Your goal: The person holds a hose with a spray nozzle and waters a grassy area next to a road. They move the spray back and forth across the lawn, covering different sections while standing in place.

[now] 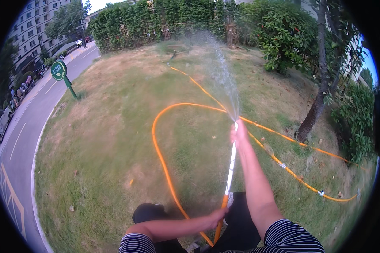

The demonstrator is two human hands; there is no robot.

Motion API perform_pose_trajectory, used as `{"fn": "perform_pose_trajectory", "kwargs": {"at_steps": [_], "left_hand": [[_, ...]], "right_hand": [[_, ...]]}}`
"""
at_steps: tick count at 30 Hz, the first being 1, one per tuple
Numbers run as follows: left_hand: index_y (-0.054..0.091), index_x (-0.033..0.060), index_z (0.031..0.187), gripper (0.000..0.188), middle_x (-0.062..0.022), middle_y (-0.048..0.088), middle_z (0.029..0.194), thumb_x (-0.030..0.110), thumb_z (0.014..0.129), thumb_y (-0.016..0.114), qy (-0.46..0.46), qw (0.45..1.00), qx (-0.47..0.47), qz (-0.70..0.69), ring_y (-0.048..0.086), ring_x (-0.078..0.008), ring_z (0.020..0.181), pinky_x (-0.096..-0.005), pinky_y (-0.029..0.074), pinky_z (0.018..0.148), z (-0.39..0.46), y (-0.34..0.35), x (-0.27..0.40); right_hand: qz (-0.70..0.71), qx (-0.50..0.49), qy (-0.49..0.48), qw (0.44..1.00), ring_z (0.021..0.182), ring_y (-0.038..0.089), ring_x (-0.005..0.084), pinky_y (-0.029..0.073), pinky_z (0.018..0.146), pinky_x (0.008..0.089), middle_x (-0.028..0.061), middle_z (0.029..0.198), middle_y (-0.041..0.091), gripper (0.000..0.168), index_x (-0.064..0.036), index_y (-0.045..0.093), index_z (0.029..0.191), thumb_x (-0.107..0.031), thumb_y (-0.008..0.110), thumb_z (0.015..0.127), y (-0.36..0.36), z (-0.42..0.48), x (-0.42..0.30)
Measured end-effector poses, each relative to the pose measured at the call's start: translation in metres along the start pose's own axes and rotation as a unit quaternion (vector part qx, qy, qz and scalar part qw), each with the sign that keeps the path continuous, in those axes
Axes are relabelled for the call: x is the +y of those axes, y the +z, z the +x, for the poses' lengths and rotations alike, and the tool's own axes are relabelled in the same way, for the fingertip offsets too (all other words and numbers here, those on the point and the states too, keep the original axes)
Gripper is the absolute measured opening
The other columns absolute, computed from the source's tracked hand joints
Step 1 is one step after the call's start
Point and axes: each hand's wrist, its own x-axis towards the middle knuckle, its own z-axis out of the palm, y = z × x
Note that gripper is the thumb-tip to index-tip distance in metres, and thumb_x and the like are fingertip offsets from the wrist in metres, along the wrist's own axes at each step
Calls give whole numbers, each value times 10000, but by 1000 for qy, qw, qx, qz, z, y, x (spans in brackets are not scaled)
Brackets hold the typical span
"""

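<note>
My right hand (239, 132) is closed around the far end of a white pipe (231, 170), where water (224, 74) sprays forward in a fan over the grass. Close to my body, my left hand (219, 217) grips an orange hose (225, 200) just below the place where it joins the white pipe. From there the hose bends near my legs and makes a wide loop (154, 129) on the lawn to the left. The exact fit of my right fingers at the spraying end is blurred.
Another orange hose, wrapped in places (291, 173), lies on the lawn (98, 164) to the right. A tree trunk (315, 110) and shrubs (288, 38) stand beyond it. At left are a green sign (59, 70), a curb (38, 151) and a road (19, 139) with a parked vehicle (1, 125).
</note>
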Motion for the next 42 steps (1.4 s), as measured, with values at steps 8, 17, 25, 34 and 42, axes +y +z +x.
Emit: {"fn": "perform_pose_trajectory", "kwargs": {"at_steps": [8,17,25,34,42], "left_hand": [[437,158,1022,409,-60,426,993,381,691,526,3,1000,-16,3,398,-199,900,-392,324,772,1,0,-2],[439,160,1051,442,-62,424,1033,388,684,533,0,1000,-4,18,384,-213,967,-419,286,836,8,0,-6],[428,157,1079,465,-65,414,1076,389,690,533,-1,1000,-26,9,375,-219,991,-422,280,854,1,-2,-5],[431,157,1086,453,-68,412,1101,393,708,515,-24,999,-17,15,369,-227,1014,-419,273,870,8,-4,-8],[442,128,1043,424,-63,426,1011,387,713,508,29,999,-30,34,370,-209,947,-424,268,841,6,-6,-11]], "right_hand": [[9,22,-8,1000,304,226,71,227,298,251,-59,406,260,354,-146,384,577,-430,365,788,-17,-5,-9],[21,27,-2,999,304,223,68,230,299,251,-59,406,260,362,-146,381,575,-437,370,790,-32,-3,-11],[12,27,-7,1000,307,229,73,235,307,256,-55,410,265,350,-146,378,577,-423,366,791,-31,-5,-13],[-6,24,14,1000,313,235,77,238,308,261,-54,418,263,341,-141,376,593,-422,365,786,-28,5,-4],[-12,28,24,999,310,246,81,239,300,266,-46,418,279,346,-138,372,598,-421,349,796,-26,19,10]]}}
